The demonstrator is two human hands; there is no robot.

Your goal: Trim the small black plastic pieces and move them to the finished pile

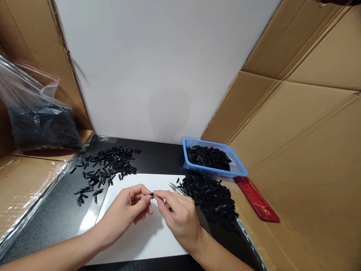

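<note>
Above a white board [149, 229], my left hand [132, 205] and my right hand [180, 216] meet fingertip to fingertip. Both pinch a small black piece [152, 194] between thumb and forefinger, and most of it is hidden by the fingers. Another black bit [170, 209] shows in the curl of my right hand. Beyond that hand, the pointed metal tips of a tool [175, 187] stick out, its rest covered. To the left lies a loose scatter of black elongated pieces [115, 162]. A denser heap of thin black pieces [211, 197] is on the right.
At the back right stands a blue plastic basket [238, 163] holding more black pieces. A red flat case [258, 201] lies beside the cardboard wall [304, 131]. On the left, a clear zip bag [42, 124] full of black material rests on cardboard. A white wall [158, 67] closes the back.
</note>
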